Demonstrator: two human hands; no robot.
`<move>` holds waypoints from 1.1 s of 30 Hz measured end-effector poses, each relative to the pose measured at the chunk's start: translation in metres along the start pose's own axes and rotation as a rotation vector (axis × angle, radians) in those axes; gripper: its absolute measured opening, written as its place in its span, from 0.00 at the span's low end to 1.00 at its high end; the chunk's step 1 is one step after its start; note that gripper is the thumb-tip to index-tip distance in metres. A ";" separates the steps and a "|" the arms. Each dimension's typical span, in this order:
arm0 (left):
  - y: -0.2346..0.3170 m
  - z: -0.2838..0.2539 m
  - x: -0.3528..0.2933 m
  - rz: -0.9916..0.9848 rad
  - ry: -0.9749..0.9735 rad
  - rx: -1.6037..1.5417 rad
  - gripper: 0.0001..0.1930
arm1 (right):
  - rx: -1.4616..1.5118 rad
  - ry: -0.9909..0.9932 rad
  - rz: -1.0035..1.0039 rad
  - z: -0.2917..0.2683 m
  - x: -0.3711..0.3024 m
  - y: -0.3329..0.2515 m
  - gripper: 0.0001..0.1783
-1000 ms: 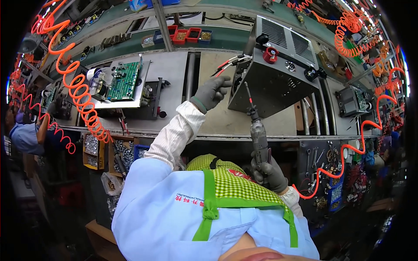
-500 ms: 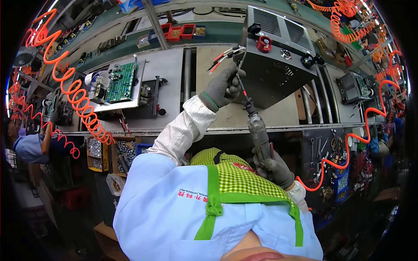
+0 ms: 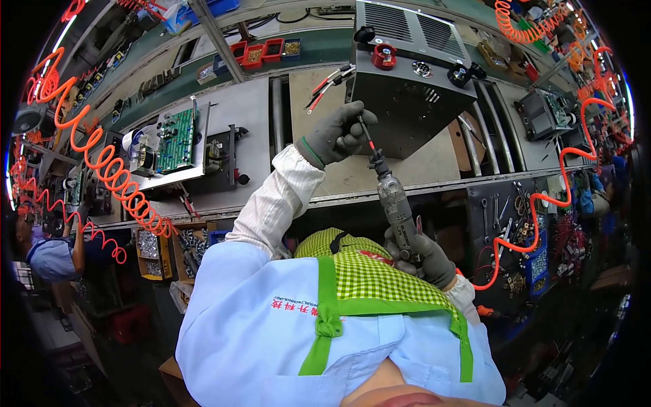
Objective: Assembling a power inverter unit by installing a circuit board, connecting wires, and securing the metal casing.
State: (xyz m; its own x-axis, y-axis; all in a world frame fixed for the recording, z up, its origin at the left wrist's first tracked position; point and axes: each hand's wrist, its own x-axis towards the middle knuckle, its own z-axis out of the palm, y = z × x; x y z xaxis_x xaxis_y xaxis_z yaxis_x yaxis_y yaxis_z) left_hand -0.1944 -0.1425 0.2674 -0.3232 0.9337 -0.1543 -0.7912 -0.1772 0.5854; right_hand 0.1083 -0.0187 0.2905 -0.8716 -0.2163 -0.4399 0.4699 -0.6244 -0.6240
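Now the right hand (image 3: 424,261) grips the driver (image 3: 396,207), the left hand (image 3: 333,136) pinching its bit (image 3: 370,142); upper centre, the case's (image 3: 407,102) wires (image 3: 329,84) hang loose, seemingly unconnected as yet.

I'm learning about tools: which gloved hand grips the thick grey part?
The right hand, wrapped around the lower body of the grey power tool; the left hand is up at its thin bit instead.

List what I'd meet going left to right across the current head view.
Co-worker in blue → green circuit board → gloved left hand → gloved right hand around a power tool → wrench → open dark unit
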 end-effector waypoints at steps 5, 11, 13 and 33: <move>0.002 0.035 0.019 0.087 0.164 0.316 0.20 | 0.042 0.110 -0.137 -0.003 -0.012 -0.002 0.35; 0.045 0.097 0.120 0.967 0.179 1.392 0.30 | 0.266 0.143 -0.449 -0.034 -0.026 -0.019 0.26; 0.052 0.135 0.147 0.671 0.212 1.766 0.30 | 0.271 0.148 -0.491 -0.048 -0.020 -0.033 0.24; 0.048 0.115 0.196 0.672 0.220 1.766 0.15 | 0.205 0.268 -0.374 -0.042 -0.011 -0.121 0.24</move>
State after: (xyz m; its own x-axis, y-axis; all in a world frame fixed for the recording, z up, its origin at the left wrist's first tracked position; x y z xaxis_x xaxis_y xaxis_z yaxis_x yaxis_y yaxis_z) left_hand -0.2360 0.0679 0.3562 -0.4719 0.7795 0.4119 0.7892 0.1652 0.5915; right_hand 0.0674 0.0907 0.3437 -0.8961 0.2339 -0.3773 0.0715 -0.7628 -0.6427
